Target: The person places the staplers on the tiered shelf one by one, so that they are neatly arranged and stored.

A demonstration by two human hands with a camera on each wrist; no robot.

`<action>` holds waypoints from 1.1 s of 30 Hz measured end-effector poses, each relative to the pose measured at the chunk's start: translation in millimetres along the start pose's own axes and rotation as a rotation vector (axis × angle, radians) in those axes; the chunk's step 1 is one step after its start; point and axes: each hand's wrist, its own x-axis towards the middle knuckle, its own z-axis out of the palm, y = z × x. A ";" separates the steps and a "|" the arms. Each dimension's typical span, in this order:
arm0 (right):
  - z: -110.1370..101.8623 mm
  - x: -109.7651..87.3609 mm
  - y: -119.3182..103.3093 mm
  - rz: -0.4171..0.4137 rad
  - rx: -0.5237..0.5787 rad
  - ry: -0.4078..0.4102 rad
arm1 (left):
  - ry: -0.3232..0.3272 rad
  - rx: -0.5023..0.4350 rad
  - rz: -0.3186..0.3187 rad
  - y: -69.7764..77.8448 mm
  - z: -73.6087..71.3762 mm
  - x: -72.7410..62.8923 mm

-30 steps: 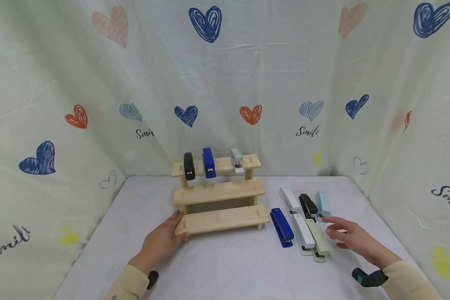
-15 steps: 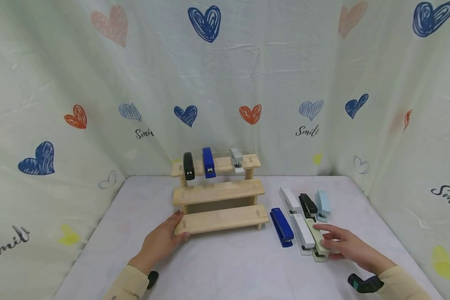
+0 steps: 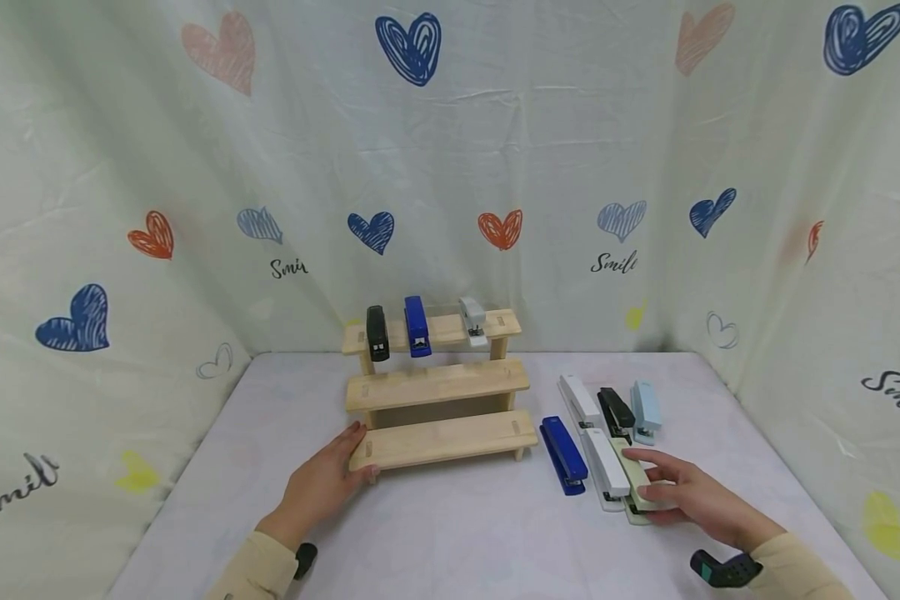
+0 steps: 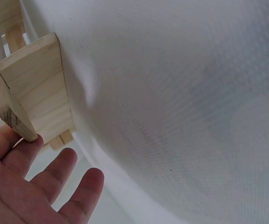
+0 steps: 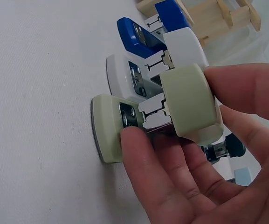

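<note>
My right hand (image 3: pixel 693 496) holds a pale green stapler (image 5: pixel 190 100); in the right wrist view the thumb lies on its top arm and the fingers curl along its side and base. Pressed close beside it is a white stapler (image 3: pixel 606 462). At the left, my left hand (image 3: pixel 326 479) grips the end of the lowest board of a three-step wooden display rack (image 3: pixel 442 439), thumb at the front and fingers behind. On the rack's top step stand a black stapler (image 3: pixel 377 332), a blue stapler (image 3: pixel 417 325) and a light grey stapler (image 3: pixel 473 320).
Another blue stapler (image 3: pixel 564 454) lies between the rack and the white staplers. Farther back are a second white stapler (image 3: pixel 579 400), a second black stapler (image 3: pixel 617 410) and a light blue stapler (image 3: pixel 646 408). A heart-patterned curtain (image 3: pixel 450 150) surrounds the white table (image 3: pixel 450 533).
My right hand has moved from beside the light blue stapler toward the front and closed on the pale green stapler. The left hand and the rack have stayed in place.
</note>
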 end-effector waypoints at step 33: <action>-1.6 2.4 6.2 -0.024 0.108 -0.033 | 0.008 0.001 0.002 -1.4 1.3 0.4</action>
